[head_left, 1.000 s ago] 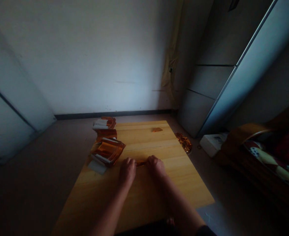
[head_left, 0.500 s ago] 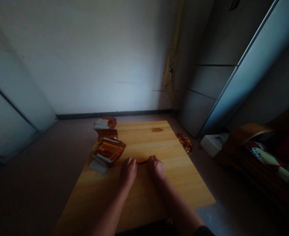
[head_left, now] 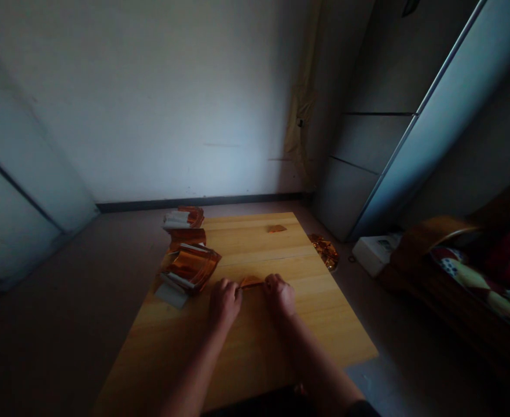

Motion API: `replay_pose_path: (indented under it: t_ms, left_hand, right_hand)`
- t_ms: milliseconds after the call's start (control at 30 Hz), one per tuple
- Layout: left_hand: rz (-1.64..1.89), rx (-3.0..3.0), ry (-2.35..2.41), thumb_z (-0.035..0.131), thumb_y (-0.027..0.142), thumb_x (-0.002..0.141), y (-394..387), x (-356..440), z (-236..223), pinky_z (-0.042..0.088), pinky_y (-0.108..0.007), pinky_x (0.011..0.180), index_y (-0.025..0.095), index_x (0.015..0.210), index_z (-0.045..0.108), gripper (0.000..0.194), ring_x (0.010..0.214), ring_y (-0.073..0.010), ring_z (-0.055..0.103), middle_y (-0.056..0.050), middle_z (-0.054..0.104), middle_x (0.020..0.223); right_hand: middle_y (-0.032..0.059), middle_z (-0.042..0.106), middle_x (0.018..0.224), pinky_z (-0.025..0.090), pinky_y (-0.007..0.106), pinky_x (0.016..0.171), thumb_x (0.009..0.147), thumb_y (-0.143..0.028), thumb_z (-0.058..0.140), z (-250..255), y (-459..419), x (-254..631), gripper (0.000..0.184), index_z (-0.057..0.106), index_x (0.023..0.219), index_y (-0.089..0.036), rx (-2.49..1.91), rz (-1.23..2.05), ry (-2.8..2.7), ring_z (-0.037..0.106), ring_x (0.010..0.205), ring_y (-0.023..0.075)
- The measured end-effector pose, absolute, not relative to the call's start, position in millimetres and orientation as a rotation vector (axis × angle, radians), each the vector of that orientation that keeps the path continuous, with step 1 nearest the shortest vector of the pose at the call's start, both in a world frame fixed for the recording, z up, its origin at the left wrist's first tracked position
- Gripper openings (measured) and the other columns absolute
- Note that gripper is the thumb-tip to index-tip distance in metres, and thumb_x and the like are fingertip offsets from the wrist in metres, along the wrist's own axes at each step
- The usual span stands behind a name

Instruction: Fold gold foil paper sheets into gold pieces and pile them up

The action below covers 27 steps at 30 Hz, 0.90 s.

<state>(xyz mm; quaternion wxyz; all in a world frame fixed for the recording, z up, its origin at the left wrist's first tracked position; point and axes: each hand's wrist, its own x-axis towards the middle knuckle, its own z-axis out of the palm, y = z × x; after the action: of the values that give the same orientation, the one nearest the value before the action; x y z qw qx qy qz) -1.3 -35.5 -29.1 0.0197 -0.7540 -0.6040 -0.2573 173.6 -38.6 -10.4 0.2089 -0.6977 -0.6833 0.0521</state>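
1. Orange foil strip (head_left: pixel 251 282) spans the gap between both hands, over the wooden bench (head_left: pixel 255 341).
2. Left hand (head_left: pixel 225 302) closed, gripping the strip's left end.
3. Right hand (head_left: pixel 279 295) closed on its right end.
4. Folded foil bundle (head_left: pixel 189 269) sits just beside the left hand.

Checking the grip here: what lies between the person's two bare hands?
A small, shiny orange strip lies there, running from the left hand to the right hand, as the head view shows.
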Motion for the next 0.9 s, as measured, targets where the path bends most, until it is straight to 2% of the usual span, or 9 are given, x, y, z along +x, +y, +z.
replay_pose_path:
  t_ms: [367, 533, 900]
  left_hand:
    - [-0.793, -2.326, -1.867, 0.051, 0.022, 0.083, -33.7, -0.6, -30.6, 0.041, -0.032, 0.077, 0.018, 0.076, 0.063, 0.015, 0.082, -0.0198, 0.053, -0.006, 0.056, 0.078]
    - [-0.81, -2.335, -1.853, 0.05, 0.021, 0.083, -34.6, -0.8, -30.4, 0.042, -0.032, 0.077, 0.018, 0.077, 0.063, 0.015, 0.083, -0.0205, 0.052, -0.007, 0.056, 0.079]
    - [-0.754, -2.353, -1.876, 0.048, 0.021, 0.084, -35.0, 2.1, -25.4, 0.042, -0.031, 0.075, 0.017, 0.076, 0.063, 0.017, 0.081, -0.0196, 0.053, -0.006, 0.056, 0.079]
  right_hand:
    - [0.0034, 0.067, 0.09, 0.039, 0.018, 0.065, 0.083, -0.013, 0.052, -16.2, -36.6, 187.6, 0.02, 0.067, 0.092, -0.02, -1.772, 0.319, -1.873, 0.061, 0.077, 0.0122]
    - [0.0026, 0.066, 0.085, 0.037, 0.017, 0.064, 0.085, -0.015, 0.052, -13.5, -35.0, 186.2, 0.017, 0.068, 0.083, -0.02, -1.806, 0.322, -1.902, 0.06, 0.074, 0.0107]
    - [0.0022, 0.065, 0.079, 0.033, 0.019, 0.058, 0.086, -0.017, 0.051, -18.6, -31.1, 184.8, 0.017, 0.067, 0.078, -0.019, -1.844, 0.261, -1.924, 0.058, 0.067, 0.0106]
